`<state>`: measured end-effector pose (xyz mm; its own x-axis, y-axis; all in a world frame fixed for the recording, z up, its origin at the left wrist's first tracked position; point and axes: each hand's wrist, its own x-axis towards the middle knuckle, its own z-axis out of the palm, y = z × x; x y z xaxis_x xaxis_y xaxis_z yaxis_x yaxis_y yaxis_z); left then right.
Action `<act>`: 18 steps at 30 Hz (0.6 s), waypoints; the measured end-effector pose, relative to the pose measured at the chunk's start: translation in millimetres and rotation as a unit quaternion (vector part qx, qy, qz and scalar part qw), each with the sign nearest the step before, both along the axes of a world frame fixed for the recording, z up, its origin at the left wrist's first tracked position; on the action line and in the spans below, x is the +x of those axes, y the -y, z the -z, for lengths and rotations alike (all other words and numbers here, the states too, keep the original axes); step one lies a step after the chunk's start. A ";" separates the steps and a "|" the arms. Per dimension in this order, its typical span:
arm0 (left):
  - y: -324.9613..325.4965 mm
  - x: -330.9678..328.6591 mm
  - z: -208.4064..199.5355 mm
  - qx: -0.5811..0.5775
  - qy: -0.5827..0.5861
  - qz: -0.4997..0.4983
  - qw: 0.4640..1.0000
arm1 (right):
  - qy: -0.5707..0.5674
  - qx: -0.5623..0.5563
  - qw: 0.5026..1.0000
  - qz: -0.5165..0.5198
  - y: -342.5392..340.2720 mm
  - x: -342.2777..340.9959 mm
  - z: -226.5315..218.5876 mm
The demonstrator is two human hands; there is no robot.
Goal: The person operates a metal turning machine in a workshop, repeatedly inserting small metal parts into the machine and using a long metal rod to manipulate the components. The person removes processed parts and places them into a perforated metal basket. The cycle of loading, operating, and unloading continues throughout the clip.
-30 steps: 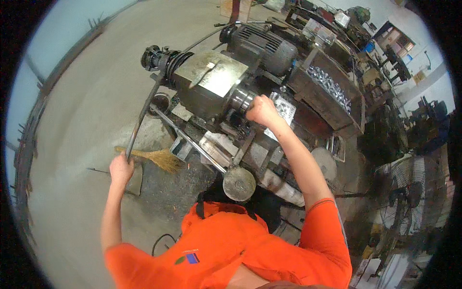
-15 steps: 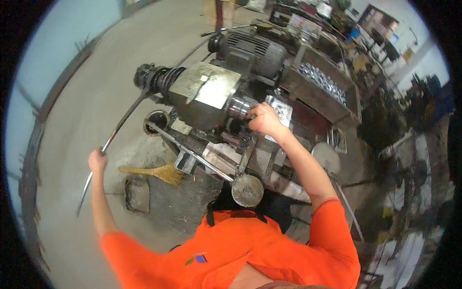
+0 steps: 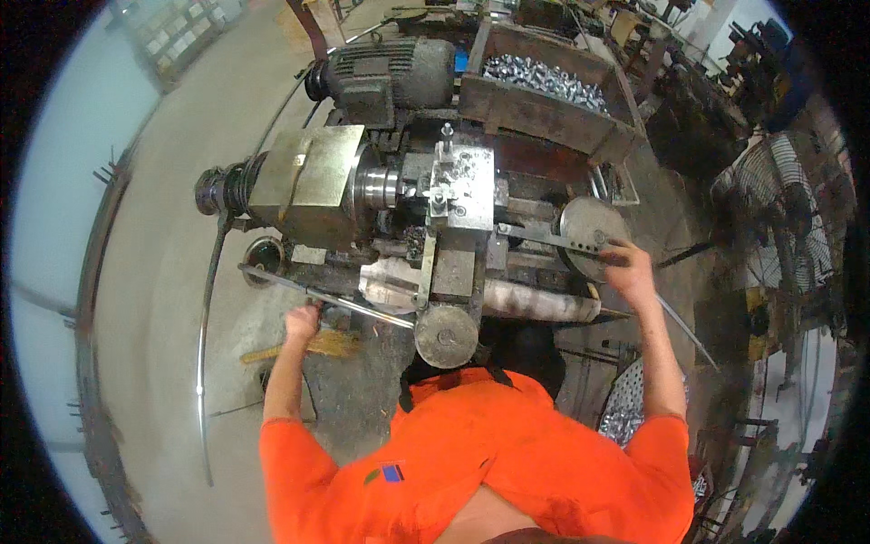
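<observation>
In front of me stands a greasy lathe-like machine with a box-shaped headstock [image 3: 304, 181] and a steel chuck [image 3: 378, 188]. Beside the chuck sits a metal tool block [image 3: 471, 186], strewn with bright chips. My left hand [image 3: 302, 324] is closed at a slanting steel lever [image 3: 349, 306], whose lower end meets a round disc [image 3: 446, 336]. On the right, the bent fingers of my right hand [image 3: 627, 269] close on the end of a flat bar with holes [image 3: 553, 238], in front of a second round disc [image 3: 594, 227]. The fingertips are partly hidden.
Behind the machine are an electric motor [image 3: 394, 72] and a wooden crate [image 3: 544, 118] of small shiny metal parts. A long curved lever [image 3: 201, 363] hangs at the left. A straw broom [image 3: 331, 344] lies on the floor. More metal parts fill a container [image 3: 623, 408] by my right elbow.
My left hand has let go of the long lever and moved right to the shorter one. My right hand has left the chuck for the flat bar. The view has shifted.
</observation>
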<state>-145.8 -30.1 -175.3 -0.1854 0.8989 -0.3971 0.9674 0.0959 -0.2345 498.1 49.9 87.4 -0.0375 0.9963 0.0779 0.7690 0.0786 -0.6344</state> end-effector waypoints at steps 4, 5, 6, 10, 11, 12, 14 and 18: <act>-4.9 16.5 -32.2 0.044 -0.011 0.009 0.999 | 0.160 0.022 0.981 0.104 21.7 71.7 18.9; -2.2 13.7 -27.9 0.068 -0.007 -0.009 0.998 | 0.206 0.044 0.969 0.127 26.8 105.5 42.4; 4.6 8.5 -29.0 0.090 0.047 -0.051 0.994 | 0.218 0.004 0.963 0.159 33.5 125.2 53.1; 24.9 -18.4 -47.7 0.209 0.273 -0.151 0.927 | 0.342 -0.094 0.898 0.261 89.8 228.5 113.6; 21.0 -21.4 -57.8 0.224 0.374 -0.214 0.874 | 0.352 -0.089 0.894 0.261 96.5 246.6 122.6; 17.6 -23.9 -72.9 0.234 0.466 -0.272 0.809 | 0.360 -0.086 0.892 0.261 102.1 254.5 131.5; 11.3 -3.6 -111.5 0.319 0.545 -0.333 0.700 | 0.358 -0.118 0.880 0.288 107.8 245.6 139.3; -11.2 29.8 -152.2 0.336 0.590 -0.393 0.621 | 0.330 -0.142 0.887 0.289 144.8 200.1 132.7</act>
<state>-116.1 -18.9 -23.1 -0.6078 0.7508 -0.2586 0.0206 0.3404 0.9400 698.2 -94.9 -45.4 0.5418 0.8400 -0.0289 0.8403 -0.5407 0.0385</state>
